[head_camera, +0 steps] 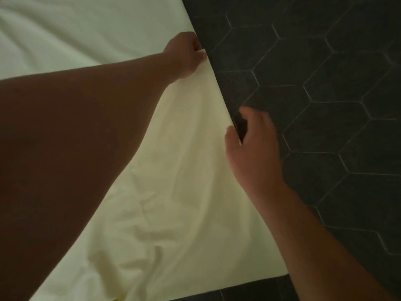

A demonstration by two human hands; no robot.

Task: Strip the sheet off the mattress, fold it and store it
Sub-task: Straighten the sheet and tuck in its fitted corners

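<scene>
Ok, head cam, dim light. Sheet (173, 170) is pale yellow-cream woven fabric, matte, still lying on the mattress, covering it from top left down to the bottom edge of view. Surface is mostly flat w/ soft shallow wrinkles: long diagonal creases near the lower centre, broader folds top left where the fabric looks greener/greyer in shadow. Its right edge runs as a straight diagonal line against the floor, w/ a squared corner at the lower right.

Left hand (184, 55) is at the far end of that edge, fingers curled, pinching a small raised tab of sheet at the edge btwn fingers and thumb. Left forearm crosses the frame from the lower left, bare, in heavy shadow.

Right hand (252, 146) is nearer, at the same edge lower down. Fingers are loosely bent and slightly blurred; thumb tip sits at the sheet edge, other fingers are over the floor side. A dark gap shows btwn thumb and fingers. Can't tell if it's actually gripping fabric or just touching the edge.

Floor (325, 105) is dark charcoal tile, elongated hexagons w/ thin pale grout lines, matte w/ a fine speckle. It fills the right side, and a strip shows below the sheet's bottom edge.
</scene>
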